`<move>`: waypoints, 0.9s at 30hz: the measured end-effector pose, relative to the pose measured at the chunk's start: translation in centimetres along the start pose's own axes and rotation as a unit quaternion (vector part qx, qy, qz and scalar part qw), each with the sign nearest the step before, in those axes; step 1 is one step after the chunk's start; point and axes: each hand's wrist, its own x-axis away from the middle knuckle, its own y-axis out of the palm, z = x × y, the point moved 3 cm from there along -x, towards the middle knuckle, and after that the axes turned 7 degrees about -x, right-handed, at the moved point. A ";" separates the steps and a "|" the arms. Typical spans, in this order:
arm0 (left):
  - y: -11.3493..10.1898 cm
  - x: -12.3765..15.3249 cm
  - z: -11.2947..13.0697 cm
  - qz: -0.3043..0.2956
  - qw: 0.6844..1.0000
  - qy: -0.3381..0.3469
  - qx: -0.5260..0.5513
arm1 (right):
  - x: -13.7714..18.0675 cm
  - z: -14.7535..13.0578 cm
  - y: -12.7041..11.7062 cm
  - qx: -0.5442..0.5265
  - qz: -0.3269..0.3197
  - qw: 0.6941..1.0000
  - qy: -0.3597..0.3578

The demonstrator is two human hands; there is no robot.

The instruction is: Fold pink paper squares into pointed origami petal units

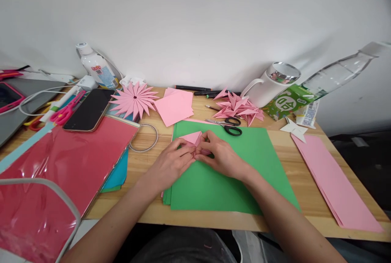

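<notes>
Both hands meet over a pink sheet of origami paper (pixel 192 137), partly folded, with a pointed flap showing above the fingers. My left hand (pixel 175 161) is closed on its left side, fingers pressed down on the paper. From the right, my right hand (pixel 218 155) pinches the paper's other side between thumb and fingers. The lower part of the folded paper is hidden by the fingers. Beneath lies a stack of green paper (pixel 226 191). Black-handled scissors (pixel 230 126) rest at the stack's far edge.
Behind are a pink paper star (pixel 135 98), pink squares (pixel 175 108), folded pink pieces (pixel 235 106) and a white mug (pixel 269 85). A phone (pixel 90 110) lies on a red plastic-covered pack (pixel 70 153) at left. Right are a plastic bottle (pixel 339 71) and pink strips (pixel 336 185).
</notes>
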 end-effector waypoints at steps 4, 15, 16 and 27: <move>0.0 -0.2 0.3 -0.009 1.000 -0.003 -0.002 | 0.0 -0.4 0.2 0.072 0.004 0.997 0.041; 0.5 0.0 0.0 0.030 0.999 -0.002 0.017 | 0.2 1.2 -2.2 0.111 -0.039 0.985 0.129; 0.5 0.0 0.0 0.032 0.999 -0.008 0.022 | 0.2 1.2 -2.2 0.109 -0.041 0.985 0.125; -0.3 -0.2 0.0 -0.034 0.999 0.000 0.038 | 0.0 1.8 -2.2 0.088 -0.044 0.992 0.084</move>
